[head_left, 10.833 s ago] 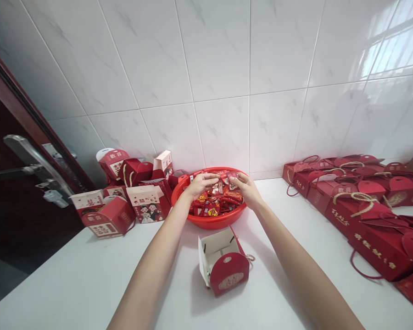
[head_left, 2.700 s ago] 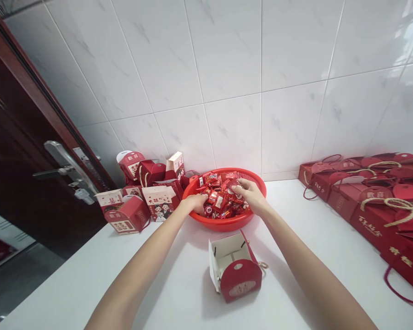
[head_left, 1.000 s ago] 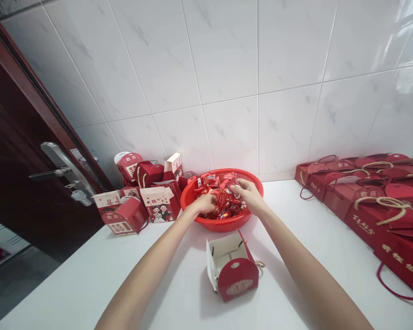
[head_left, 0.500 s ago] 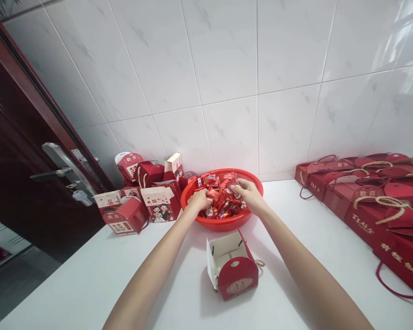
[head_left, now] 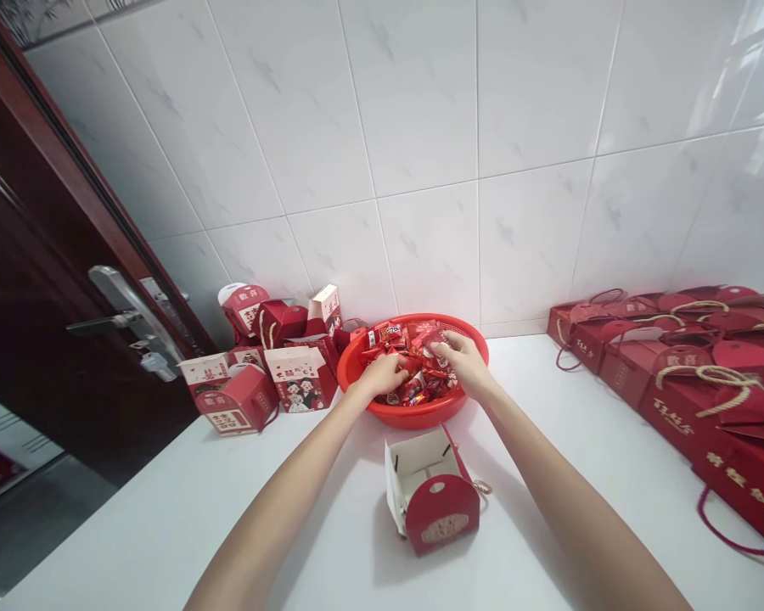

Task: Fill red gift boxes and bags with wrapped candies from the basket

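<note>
A red plastic basket holds a heap of red-wrapped candies. My left hand is in the basket's left side, fingers curled down among the candies; what lies under its fingertips is hidden. At the right side, my right hand pinches a red wrapped candy between thumb and fingers, just above the heap. Between my forearms, in front of the basket, stands a red gift box with its top open and a pale inside. A small cord loop sticks out on its right.
Several red and cream gift boxes cluster left of the basket. Rows of red boxes with rope handles fill the table's right side. A tiled wall rises behind the white table. A dark door with a metal handle is at left.
My left hand has shifted right, further over the candies. My right hand stays nearly in place with the candy. The view has tilted slightly; the open box has not moved on the table.
</note>
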`<act>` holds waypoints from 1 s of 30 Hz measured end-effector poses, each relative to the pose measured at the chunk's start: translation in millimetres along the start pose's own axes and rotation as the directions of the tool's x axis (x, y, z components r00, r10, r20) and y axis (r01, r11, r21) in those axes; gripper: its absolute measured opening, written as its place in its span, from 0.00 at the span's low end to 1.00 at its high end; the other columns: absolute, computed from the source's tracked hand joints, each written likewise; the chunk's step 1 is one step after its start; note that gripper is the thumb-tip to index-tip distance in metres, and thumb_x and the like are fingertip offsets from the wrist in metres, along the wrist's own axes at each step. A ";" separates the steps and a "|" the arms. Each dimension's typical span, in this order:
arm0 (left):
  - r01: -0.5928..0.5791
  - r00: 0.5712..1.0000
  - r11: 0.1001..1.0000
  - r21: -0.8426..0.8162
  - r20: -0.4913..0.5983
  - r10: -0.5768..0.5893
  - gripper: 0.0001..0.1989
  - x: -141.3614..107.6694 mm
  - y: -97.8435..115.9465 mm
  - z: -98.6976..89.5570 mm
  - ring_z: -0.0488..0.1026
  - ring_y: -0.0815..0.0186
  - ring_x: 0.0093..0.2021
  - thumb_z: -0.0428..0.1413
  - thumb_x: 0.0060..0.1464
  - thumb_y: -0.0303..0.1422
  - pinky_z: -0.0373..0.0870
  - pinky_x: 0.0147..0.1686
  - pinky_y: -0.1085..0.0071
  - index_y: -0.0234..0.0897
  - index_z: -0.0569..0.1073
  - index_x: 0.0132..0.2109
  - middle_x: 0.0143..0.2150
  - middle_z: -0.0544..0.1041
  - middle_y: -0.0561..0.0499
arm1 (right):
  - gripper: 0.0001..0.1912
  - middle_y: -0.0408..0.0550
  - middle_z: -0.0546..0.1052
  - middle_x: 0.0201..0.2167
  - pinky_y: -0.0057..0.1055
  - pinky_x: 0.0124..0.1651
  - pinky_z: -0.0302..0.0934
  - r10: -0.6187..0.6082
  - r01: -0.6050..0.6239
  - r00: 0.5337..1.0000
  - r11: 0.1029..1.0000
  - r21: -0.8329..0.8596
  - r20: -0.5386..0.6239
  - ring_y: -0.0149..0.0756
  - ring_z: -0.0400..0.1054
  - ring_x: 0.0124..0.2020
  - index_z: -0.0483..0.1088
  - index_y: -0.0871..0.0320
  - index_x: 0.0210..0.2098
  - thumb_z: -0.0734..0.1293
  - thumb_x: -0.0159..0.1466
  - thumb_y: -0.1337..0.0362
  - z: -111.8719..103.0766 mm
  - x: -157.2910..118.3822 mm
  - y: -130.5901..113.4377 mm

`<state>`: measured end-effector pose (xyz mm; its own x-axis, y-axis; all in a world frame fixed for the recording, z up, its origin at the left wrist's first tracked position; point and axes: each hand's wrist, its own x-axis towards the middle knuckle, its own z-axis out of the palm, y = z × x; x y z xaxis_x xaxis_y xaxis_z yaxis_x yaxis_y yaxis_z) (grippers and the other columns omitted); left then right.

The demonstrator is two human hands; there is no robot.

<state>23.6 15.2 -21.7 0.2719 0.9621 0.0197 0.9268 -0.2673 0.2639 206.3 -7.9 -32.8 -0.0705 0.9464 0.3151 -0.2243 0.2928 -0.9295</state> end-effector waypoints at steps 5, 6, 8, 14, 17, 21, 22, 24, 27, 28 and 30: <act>0.128 0.986 0.990 0.063 -0.118 -0.120 0.14 0.5 -1.9 -4.0 0.77 0.50 0.49 0.48 0.60 0.25 0.70 0.43 0.63 0.32 0.78 0.45 0.47 0.80 0.38 | 0.14 0.44 0.74 0.26 0.33 0.33 0.59 0.004 -0.002 0.998 0.999 0.033 -0.058 0.37 0.65 0.29 0.70 0.56 0.28 0.72 0.51 0.53 1.0 0.3 0.7; 0.150 0.978 0.986 0.069 -0.156 -0.138 0.15 0.6 -2.1 -5.0 0.76 0.50 0.51 0.49 0.60 0.25 0.70 0.45 0.62 0.32 0.77 0.49 0.51 0.79 0.37 | 0.14 0.44 0.75 0.27 0.33 0.33 0.60 0.005 -0.001 0.997 0.999 0.047 -0.072 0.38 0.66 0.30 0.71 0.56 0.29 0.72 0.51 0.53 1.5 0.1 0.3; 0.153 0.961 0.986 0.065 -0.244 -0.133 0.18 0.9 -2.9 -5.6 0.74 0.52 0.55 0.50 0.59 0.24 0.69 0.49 0.62 0.33 0.75 0.53 0.55 0.77 0.37 | 0.14 0.45 0.76 0.29 0.32 0.33 0.61 0.001 0.006 0.995 0.997 0.073 -0.102 0.38 0.67 0.31 0.72 0.56 0.30 0.72 0.51 0.53 2.5 -0.3 -0.3; -0.264 0.960 0.961 -0.082 0.071 0.270 0.13 8.1 -6.6 7.7 0.79 0.59 0.39 0.58 0.50 0.24 0.71 0.41 0.71 0.36 0.81 0.43 0.41 0.83 0.47 | 0.11 0.40 0.74 0.26 0.31 0.33 0.60 -0.056 0.093 0.960 0.988 0.125 -0.275 0.34 0.65 0.28 0.70 0.55 0.28 0.70 0.51 0.55 4.7 3.3 5.3; -0.303 0.948 0.950 -0.082 0.073 0.309 0.19 16.1 -5.2 10.9 0.79 0.57 0.43 0.60 0.51 0.26 0.71 0.43 0.70 0.35 0.79 0.51 0.46 0.82 0.45 | 0.11 0.39 0.71 0.23 0.30 0.31 0.58 -0.076 0.147 0.909 0.978 0.145 -0.410 0.33 0.62 0.27 0.68 0.55 0.27 0.70 0.52 0.55 6.0 6.2 9.0; -0.272 0.962 0.952 -0.138 -0.003 0.274 0.33 32.2 4.3 10.9 0.77 0.52 0.52 0.64 0.50 0.31 0.70 0.51 0.66 0.34 0.69 0.64 0.56 0.78 0.39 | 0.11 0.38 0.71 0.23 0.29 0.31 0.57 -0.079 0.187 0.868 0.967 0.175 -0.490 0.32 0.61 0.26 0.68 0.55 0.28 0.69 0.52 0.55 7.1 8.0 11.2; -0.271 0.962 0.950 -0.155 -0.003 0.274 0.37 37.2 7.8 11.8 0.76 0.51 0.54 0.65 0.48 0.31 0.70 0.52 0.65 0.35 0.67 0.65 0.59 0.76 0.39 | 0.11 0.38 0.71 0.24 0.29 0.31 0.57 -0.086 0.199 0.863 0.964 0.178 -0.498 0.31 0.62 0.27 0.68 0.55 0.29 0.69 0.52 0.56 6.8 8.3 11.6; -0.299 0.952 0.941 -0.157 0.021 0.306 0.39 46.8 15.0 14.9 0.75 0.51 0.55 0.68 0.44 0.30 0.70 0.52 0.65 0.37 0.69 0.65 0.59 0.76 0.41 | 0.11 0.38 0.71 0.25 0.29 0.33 0.58 -0.108 0.226 0.849 0.959 0.170 -0.517 0.31 0.62 0.28 0.67 0.56 0.28 0.69 0.52 0.56 5.6 8.9 12.4; -0.356 0.928 0.925 -0.131 0.067 0.367 0.28 56.3 20.9 19.1 0.79 0.57 0.46 0.63 0.46 0.25 0.72 0.47 0.68 0.39 0.77 0.57 0.49 0.82 0.47 | 0.11 0.37 0.70 0.24 0.28 0.33 0.57 -0.130 0.250 0.824 0.957 0.148 -0.552 0.31 0.61 0.28 0.66 0.56 0.27 0.69 0.53 0.56 3.2 10.1 13.6; -0.362 0.926 0.922 -0.136 0.065 0.373 0.24 57.4 20.7 19.5 0.79 0.59 0.43 0.60 0.48 0.23 0.72 0.45 0.69 0.38 0.79 0.54 0.45 0.83 0.48 | 0.11 0.37 0.70 0.24 0.28 0.33 0.57 -0.128 0.253 0.819 0.956 0.151 -0.560 0.30 0.61 0.28 0.66 0.56 0.27 0.69 0.53 0.57 2.6 10.6 13.9; -0.352 0.935 0.921 -0.166 -0.005 0.356 0.21 56.7 17.0 18.2 0.79 0.61 0.40 0.56 0.49 0.20 0.72 0.44 0.70 0.38 0.81 0.49 0.41 0.84 0.50 | 0.11 0.37 0.70 0.24 0.28 0.33 0.58 -0.122 0.264 0.811 0.949 0.171 -0.572 0.30 0.61 0.28 0.66 0.56 0.28 0.69 0.53 0.56 1.7 11.6 14.3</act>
<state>59.5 64.2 -33.6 0.5825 0.8044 0.1170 0.7152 -0.5756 0.3964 200.6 7.0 -42.1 0.5264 0.8097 0.2593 -0.3978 0.5041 -0.7666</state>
